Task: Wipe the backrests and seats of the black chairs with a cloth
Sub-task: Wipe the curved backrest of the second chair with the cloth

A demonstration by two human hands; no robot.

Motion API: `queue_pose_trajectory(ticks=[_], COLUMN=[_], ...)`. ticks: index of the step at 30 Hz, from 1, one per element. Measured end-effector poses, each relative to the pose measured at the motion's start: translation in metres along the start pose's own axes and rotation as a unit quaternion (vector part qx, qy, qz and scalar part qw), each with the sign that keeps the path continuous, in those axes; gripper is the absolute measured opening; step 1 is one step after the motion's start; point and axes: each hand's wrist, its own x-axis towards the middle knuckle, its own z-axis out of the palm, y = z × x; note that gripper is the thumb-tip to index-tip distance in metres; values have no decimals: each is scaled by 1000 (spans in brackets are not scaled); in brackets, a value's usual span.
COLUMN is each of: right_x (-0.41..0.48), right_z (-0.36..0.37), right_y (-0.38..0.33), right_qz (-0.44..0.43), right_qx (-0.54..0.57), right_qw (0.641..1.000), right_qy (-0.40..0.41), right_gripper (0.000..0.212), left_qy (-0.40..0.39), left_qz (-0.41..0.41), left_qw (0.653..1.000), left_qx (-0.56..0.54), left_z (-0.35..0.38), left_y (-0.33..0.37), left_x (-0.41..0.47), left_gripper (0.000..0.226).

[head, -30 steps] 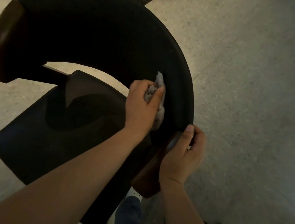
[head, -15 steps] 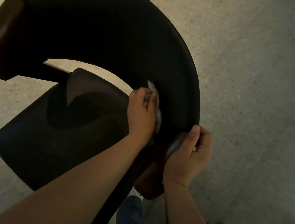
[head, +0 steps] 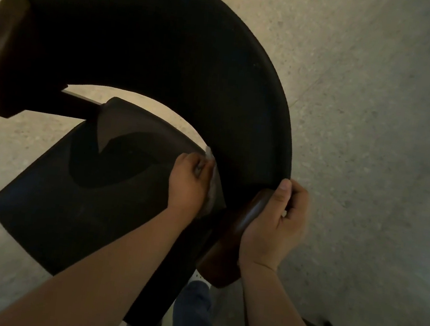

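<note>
Head view, person wiping a black chair. Compared with the frame one second earlier, the left hand [head: 188,184] has slid down the inner face of the backrest [head: 168,48], from partway up the padding to its lower edge, just above the rear corner of the seat [head: 82,200]. The right hand [head: 274,224] keeps the same grip on the near armrest [head: 244,220].

The left fingers are curled round the cloth [head: 212,187] and press it flat against the padding. A pale tip of cloth shows beyond the fingertips, and the rest trails back under the palm toward the wrist. The right fingers are wrapped round the wooden armrest from its outer side, and the thumb lies along its top with the tip at the seam where the black padding begins.

Edges: the backrest's lower rim runs just beyond the left fingertips, and the gap between rim and seat opens there onto bare floor [head: 375,128]. Outward of the right fingers there is only floor. The padded arc stretches away from the left fingertips to the far armrest [head: 1,41].

The cloth's long axis follows the backrest's curve, running from the fingertips back to the wrist.
</note>
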Motion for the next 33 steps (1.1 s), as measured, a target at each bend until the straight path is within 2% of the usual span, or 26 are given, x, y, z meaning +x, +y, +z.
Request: queue_pose_trajectory(ticks=[3,8,11,17,21,29,33], right_x=[0,20,40,42,42,42,42], right_z=[-6,-6,9,12,13,14,14], right_y=[-4,-26,-39,-36,-38,-36,-37], right_qz=[1,5,-9,-38,-41,-32,-40], right_qx=[-2,23,-9,-42,-42,-47,-45], right_qw=[1000,999,999,997,997,997,997], right_qy=[-20,-28,-42,-46,-51,-51,-45], right_gripper=[46,34,24,28,29,34,32], left_qy=[9,69,84,114,102,91,97], left_qz=[56,149,162,184,189,253,246], left_qw=[998,986,982,973,969,960,963], left_qx=[3,-26,-44,-83,-125,-76,-55], left_z=[-17,-38,-41,-38,-38,-28,-19], left_y=[21,52,65,85,109,134,134], left_x=[-2,4,7,8,18,48,45], left_gripper=[7,4,5,6,6,12,16])
